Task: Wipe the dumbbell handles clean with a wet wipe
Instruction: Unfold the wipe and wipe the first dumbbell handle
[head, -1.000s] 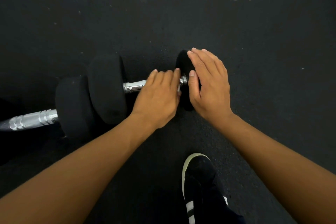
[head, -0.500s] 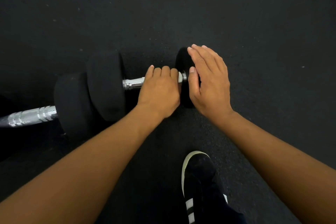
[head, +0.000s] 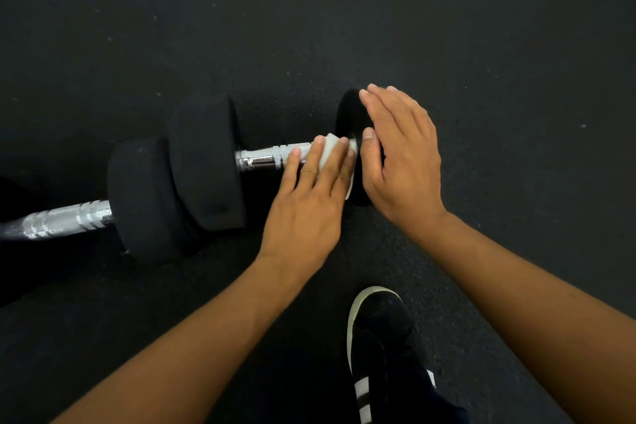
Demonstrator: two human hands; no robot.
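Pressing a white wet wipe (head: 329,152) onto the chrome dumbbell handle (head: 272,157), the left hand (head: 309,206) lies with straight fingers over the bar's right end. Just beside it, the right hand (head: 401,162) rests flat and relaxed against the black end weight (head: 347,134). Bare handle extends leftward to the opposite weight (head: 206,162); black floor (head: 481,62) spreads beyond.

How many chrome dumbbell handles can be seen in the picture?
2. One handle lies under the left hand with the wipe; the second handle is at the left edge, partly cut off.

Second dumbbell (head: 103,217) cut off at left edge.
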